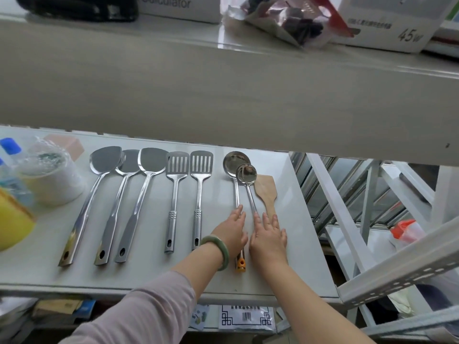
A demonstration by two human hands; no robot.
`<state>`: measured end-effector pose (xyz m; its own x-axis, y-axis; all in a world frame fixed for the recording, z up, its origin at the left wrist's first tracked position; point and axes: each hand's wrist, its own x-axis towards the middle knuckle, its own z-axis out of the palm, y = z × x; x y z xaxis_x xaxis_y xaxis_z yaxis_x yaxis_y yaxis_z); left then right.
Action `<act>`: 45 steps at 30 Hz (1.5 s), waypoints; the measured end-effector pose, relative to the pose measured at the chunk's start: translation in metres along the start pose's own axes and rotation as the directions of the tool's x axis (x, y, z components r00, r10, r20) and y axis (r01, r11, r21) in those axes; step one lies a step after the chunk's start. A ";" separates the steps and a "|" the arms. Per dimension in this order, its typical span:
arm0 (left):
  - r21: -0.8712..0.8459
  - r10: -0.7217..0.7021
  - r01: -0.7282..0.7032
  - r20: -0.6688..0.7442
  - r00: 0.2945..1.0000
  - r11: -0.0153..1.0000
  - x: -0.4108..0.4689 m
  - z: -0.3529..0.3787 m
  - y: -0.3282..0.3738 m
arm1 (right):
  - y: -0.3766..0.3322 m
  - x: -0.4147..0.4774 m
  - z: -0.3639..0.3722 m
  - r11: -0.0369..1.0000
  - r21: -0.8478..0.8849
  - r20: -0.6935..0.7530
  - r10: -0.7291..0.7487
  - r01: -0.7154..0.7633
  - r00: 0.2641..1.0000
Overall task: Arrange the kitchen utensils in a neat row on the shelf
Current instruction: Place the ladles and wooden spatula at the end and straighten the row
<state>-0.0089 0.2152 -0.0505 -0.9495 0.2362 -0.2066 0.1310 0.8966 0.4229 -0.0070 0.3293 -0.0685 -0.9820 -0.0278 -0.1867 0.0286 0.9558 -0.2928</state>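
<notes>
On the white shelf (285, 244) lie three steel turners (104, 161), (129, 165), (151, 161) and two slotted spatulas (176, 165), (201, 162), side by side with handles toward me. Right of them are a large ladle (233, 160), a smaller ladle (246, 173) overlapping it, and a wooden spatula (266, 189). My left hand (231, 232), with a green bangle, lies flat on the large ladle's handle, whose orange end (240, 264) sticks out below it. My right hand (269, 237) lies flat over the smaller ladle's handle and the wooden spatula's handle end.
At the shelf's left end stand a wrapped white tub (49, 177), blue-capped bottles (11, 147) and a yellow object (12, 224). The upper shelf's broad edge (223, 95) overhangs the back. White rack struts (347, 219) and a red-capped bottle (404, 229) are on the right.
</notes>
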 end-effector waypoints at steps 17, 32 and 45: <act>-0.190 -0.065 -0.033 -0.485 0.872 0.981 -0.095 -0.071 -0.121 | -0.116 -0.015 -0.013 0.954 0.157 -0.316 -0.196 0.255 0.928; -0.089 -0.371 0.364 -0.346 0.862 0.927 -0.167 -0.065 -0.253 | -0.271 -0.057 0.090 0.850 -0.022 0.145 -0.519 0.527 0.842; -0.033 -0.390 0.391 -0.196 0.900 0.920 -0.144 -0.071 -0.272 | -0.287 -0.055 0.091 0.946 0.084 0.134 -0.321 0.312 0.938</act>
<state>0.0724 -0.0895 -0.0734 -0.9612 -0.2106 -0.1779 -0.2606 0.9045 0.3375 0.0554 0.0296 -0.0590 -0.9048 -0.3722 -0.2068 -0.2638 0.8713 -0.4139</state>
